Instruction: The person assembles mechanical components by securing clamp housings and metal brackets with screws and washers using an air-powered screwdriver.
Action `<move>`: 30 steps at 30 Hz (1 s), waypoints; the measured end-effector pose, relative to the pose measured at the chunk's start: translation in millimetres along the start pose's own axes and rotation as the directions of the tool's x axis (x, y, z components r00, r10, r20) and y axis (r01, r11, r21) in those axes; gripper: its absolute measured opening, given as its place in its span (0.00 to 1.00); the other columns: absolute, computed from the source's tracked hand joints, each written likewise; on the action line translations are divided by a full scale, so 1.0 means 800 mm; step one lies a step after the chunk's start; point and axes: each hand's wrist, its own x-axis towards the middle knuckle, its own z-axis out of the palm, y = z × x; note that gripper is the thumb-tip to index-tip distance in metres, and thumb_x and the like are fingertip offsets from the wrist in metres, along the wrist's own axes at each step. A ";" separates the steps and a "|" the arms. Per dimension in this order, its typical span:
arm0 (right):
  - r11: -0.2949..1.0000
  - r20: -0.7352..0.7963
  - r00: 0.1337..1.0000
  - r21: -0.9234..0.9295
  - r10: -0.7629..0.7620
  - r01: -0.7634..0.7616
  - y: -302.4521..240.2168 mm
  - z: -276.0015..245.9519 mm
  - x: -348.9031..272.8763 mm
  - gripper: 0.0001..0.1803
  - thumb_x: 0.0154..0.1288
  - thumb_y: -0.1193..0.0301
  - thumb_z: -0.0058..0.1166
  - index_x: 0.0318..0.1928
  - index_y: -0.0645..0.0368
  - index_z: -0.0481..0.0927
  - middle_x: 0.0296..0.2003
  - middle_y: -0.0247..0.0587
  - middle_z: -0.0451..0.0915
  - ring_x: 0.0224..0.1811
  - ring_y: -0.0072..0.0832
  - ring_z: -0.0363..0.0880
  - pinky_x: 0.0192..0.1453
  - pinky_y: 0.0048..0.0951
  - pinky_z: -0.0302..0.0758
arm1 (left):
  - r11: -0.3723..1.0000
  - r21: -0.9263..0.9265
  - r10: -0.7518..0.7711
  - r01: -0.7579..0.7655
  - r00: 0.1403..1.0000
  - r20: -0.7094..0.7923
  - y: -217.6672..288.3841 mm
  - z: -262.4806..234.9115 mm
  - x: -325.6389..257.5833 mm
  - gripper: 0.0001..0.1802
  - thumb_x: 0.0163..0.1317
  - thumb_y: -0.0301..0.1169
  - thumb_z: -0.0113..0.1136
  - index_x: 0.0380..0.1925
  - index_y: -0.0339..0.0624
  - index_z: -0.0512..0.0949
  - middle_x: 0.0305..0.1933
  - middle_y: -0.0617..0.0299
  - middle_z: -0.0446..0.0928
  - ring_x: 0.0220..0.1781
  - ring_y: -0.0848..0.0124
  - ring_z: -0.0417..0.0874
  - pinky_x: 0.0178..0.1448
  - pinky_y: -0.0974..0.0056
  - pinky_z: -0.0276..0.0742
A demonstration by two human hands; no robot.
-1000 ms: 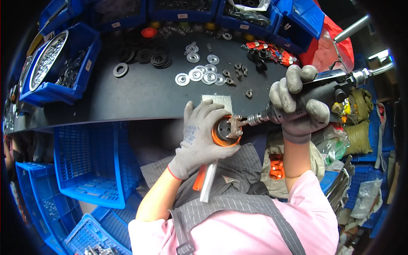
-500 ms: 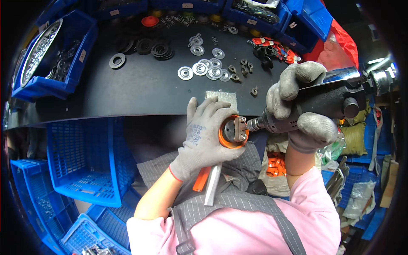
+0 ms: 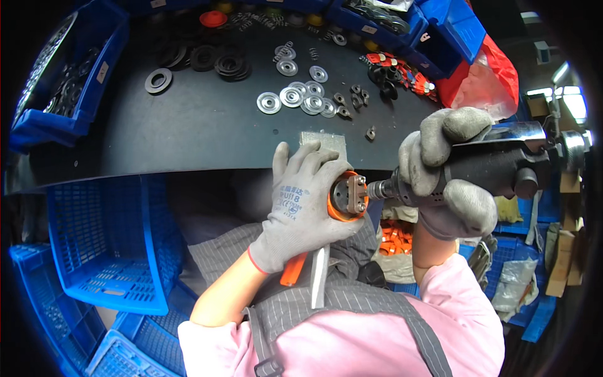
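Observation:
My left hand (image 3: 295, 204), in a grey work glove, is closed around a round orange-rimmed part with a dark core. A small metal block (image 3: 358, 193) with screws sits on that part's face. Below the hand stick out an orange strip (image 3: 293, 270) and a grey metal bar (image 3: 319, 279); the glove hides how they join it. My right hand (image 3: 455, 182), gloved too, grips a black power screwdriver (image 3: 487, 164). The screwdriver lies sideways, its nose (image 3: 380, 190) at the metal block; whether the tip is seated in a screw I cannot tell.
On the black bench (image 3: 157, 138) lie silver discs (image 3: 291, 97), black rings (image 3: 231, 65), springs, small metal pieces (image 3: 357, 97) and red-and-black parts (image 3: 402, 74). Blue bins (image 3: 100, 81) line the bench. Blue crates (image 3: 107, 286) stand at lower left, orange pieces (image 3: 396, 239) at right.
The whole view has shifted slightly. The screwdriver's nose stays at the metal block, and both hands keep their grips.

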 end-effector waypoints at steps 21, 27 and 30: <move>0.985 -0.228 0.972 -0.141 0.060 -0.094 -0.010 0.020 -0.022 0.34 0.61 0.68 0.66 0.68 0.66 0.78 0.49 0.50 0.85 0.40 0.30 0.84 0.48 0.33 0.83 | 0.998 0.058 -0.004 0.000 0.997 0.078 0.021 -0.005 0.002 0.51 0.47 0.58 0.85 0.70 0.48 0.81 0.73 0.53 0.80 0.86 0.45 0.69 0.92 0.29 0.39; 0.989 -0.127 0.992 -0.142 0.022 -0.041 -0.019 0.028 -0.027 0.25 0.68 0.75 0.63 0.65 0.64 0.79 0.48 0.45 0.84 0.41 0.27 0.85 0.48 0.29 0.83 | 0.999 0.047 0.016 -0.018 1.000 0.027 0.034 -0.003 -0.001 0.45 0.44 0.54 0.86 0.62 0.46 0.85 0.69 0.51 0.81 0.81 0.45 0.72 0.90 0.31 0.44; 0.938 -0.047 0.994 -0.338 -0.099 0.077 -0.021 0.008 -0.013 0.21 0.73 0.78 0.60 0.65 0.69 0.81 0.53 0.47 0.89 0.46 0.27 0.89 0.53 0.32 0.86 | 0.999 0.043 0.000 -0.002 0.998 0.055 0.038 0.002 0.002 0.45 0.44 0.53 0.86 0.63 0.45 0.84 0.69 0.50 0.81 0.80 0.44 0.73 0.91 0.32 0.44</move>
